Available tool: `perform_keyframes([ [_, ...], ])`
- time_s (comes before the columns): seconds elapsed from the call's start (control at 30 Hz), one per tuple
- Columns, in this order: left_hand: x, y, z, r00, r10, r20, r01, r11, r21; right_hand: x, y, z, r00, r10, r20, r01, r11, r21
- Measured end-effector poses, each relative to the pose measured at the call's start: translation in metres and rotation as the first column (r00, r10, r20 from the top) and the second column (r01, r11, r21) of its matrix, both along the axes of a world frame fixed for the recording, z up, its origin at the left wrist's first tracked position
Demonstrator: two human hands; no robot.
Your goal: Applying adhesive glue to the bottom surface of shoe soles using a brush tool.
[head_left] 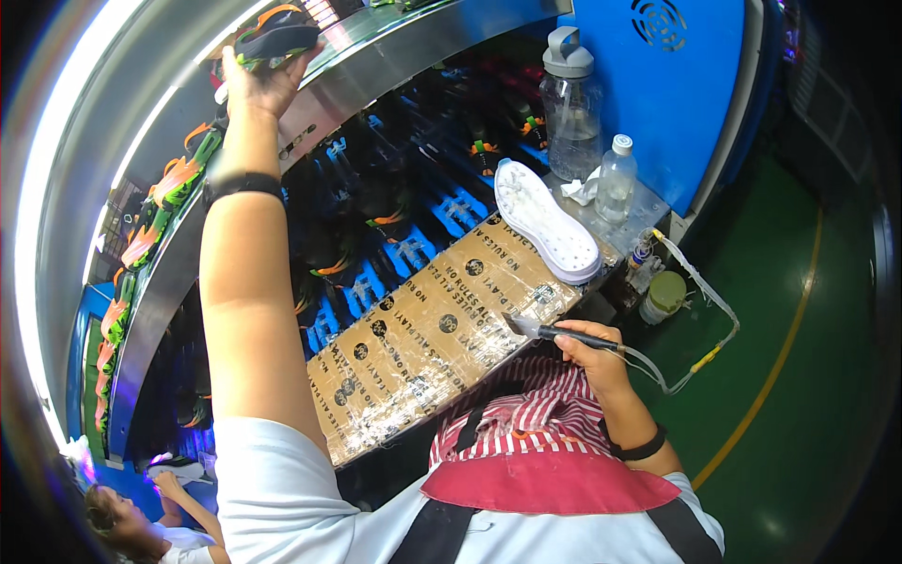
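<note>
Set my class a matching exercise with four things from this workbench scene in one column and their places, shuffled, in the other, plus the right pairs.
Things
1. Corded blade tool
2. White shoe sole
3. Large clear bottle
4. Black-and-orange shoe

Places
A. Standing by the blue panel
B. In the raised left hand
C. In the right hand
D. Lying at one end of the taped cardboard

Right pairs: 1-C, 2-D, 3-A, 4-B

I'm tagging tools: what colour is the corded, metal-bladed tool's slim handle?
The slim handle is black, showing best in the head view.
</note>
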State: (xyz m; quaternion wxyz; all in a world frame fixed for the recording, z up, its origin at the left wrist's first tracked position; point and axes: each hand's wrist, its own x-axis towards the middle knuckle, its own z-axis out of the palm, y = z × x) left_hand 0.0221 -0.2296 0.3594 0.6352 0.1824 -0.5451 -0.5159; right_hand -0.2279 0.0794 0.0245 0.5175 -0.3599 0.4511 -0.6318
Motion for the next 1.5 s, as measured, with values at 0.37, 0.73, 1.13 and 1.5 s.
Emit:
perform_keyframes([
  [0.37,0.056,-0.074,0.026,0.39,0.564,0.728,-0.774,0.629,-0.073,0.007,0.011,-0.004,0.999,-0.042,0.013,0.042,0.999,0.021],
  [0.73,0.102,-0.003,0.001,-0.343,0.793,0.504,-0.214,0.457,-0.863,0.016,0.006,-0.006,0.999,0.015,0.051,-0.02,0.996,0.091],
  [1.13,0.2,0.044,0.008,-0.556,0.605,0.57,-0.431,0.376,-0.82,0.011,0.011,-0.005,1.0,0.016,-0.013,-0.015,0.997,0.078],
  [1.5,0.232,0.079,0.004,-0.796,0.503,0.337,-0.228,0.266,-0.937,0.018,0.009,-0.01,0.992,0.12,0.039,-0.123,0.988,0.093],
])
